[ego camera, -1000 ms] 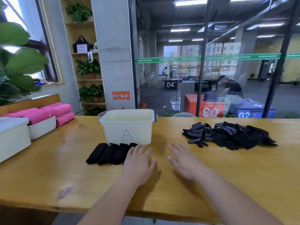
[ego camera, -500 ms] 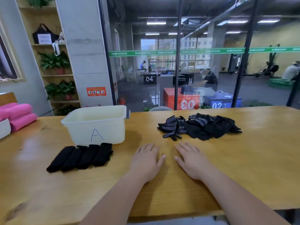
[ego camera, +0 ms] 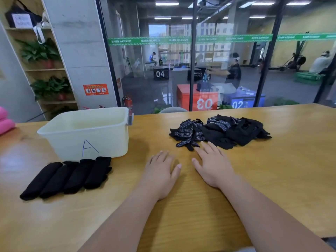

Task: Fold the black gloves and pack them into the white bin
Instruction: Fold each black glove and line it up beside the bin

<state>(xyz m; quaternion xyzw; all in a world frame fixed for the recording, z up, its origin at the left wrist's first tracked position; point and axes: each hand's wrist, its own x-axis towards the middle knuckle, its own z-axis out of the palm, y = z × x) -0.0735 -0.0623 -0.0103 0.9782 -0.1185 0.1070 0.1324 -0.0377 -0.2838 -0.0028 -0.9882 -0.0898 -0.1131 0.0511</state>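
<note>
A loose pile of black gloves (ego camera: pixel 221 132), some with white dots, lies on the wooden table (ego camera: pixel 281 170) at the far right of centre. A white bin (ego camera: pixel 87 135) marked "A" stands at the left; nothing shows inside it. Several folded black gloves (ego camera: pixel 67 177) lie in a row in front of the bin. My left hand (ego camera: pixel 160 171) lies flat on the table, fingers straight, holding nothing. My right hand (ego camera: pixel 212 164) lies flat beside it, its fingertips just short of the pile's near edge.
Pink rolled items (ego camera: pixel 5 122) sit at the table's far left edge. A glass wall (ego camera: pixel 181 60) runs behind the table, with a shelf of plants (ego camera: pixel 47 70) at the left. People work beyond the glass.
The view has swung to the right, so the bin and folded gloves sit further left in view. My right hand has slid forward toward the glove pile. Both hands stay flat.
</note>
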